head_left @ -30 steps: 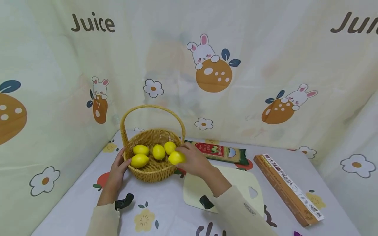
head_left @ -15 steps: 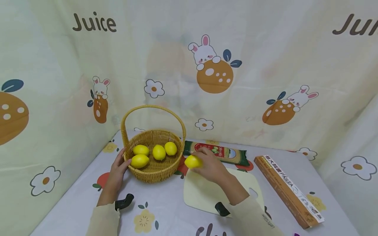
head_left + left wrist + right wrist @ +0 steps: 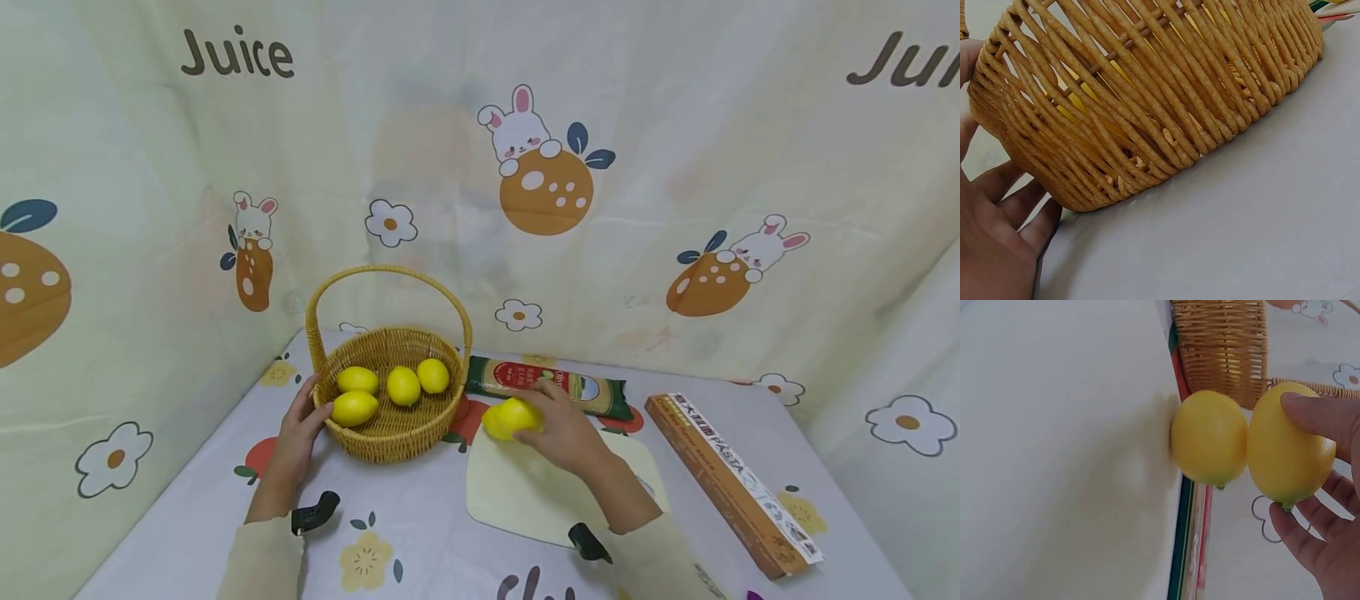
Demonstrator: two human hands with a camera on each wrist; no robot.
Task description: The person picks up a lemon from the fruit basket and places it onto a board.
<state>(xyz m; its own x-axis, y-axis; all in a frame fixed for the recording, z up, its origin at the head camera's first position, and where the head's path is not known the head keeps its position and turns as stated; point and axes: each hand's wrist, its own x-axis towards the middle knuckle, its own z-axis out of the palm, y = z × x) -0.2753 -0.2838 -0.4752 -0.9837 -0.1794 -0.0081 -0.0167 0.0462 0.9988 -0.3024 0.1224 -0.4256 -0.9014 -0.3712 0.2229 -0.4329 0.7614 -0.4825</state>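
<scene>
A wicker basket (image 3: 386, 442) with a tall arched handle stands at the left, bearing several yellow lemons (image 3: 403, 386). My left hand (image 3: 296, 429) grips its left rim, the thumb over the edge and the fingers along the outer wall (image 3: 1141, 106). Over the far left part of a cream cutting board (image 3: 532, 496), my right hand (image 3: 566, 433) holds a lemon (image 3: 1285, 447) between thumb and fingers. Against that one sits a second lemon (image 3: 1209, 436) at the board's far left corner; whether it rests on the board is hard to tell.
Behind the board lies a green and red pasta packet (image 3: 495, 377). A long brown pasta box (image 3: 731, 483) lies slantwise at the right. Printed curtains (image 3: 420, 167) close off the back and sides.
My right hand has carried the lemon rightward from the basket's right rim to over the cutting board. A second lemon has come into sight beside it. My left hand has stayed on the basket.
</scene>
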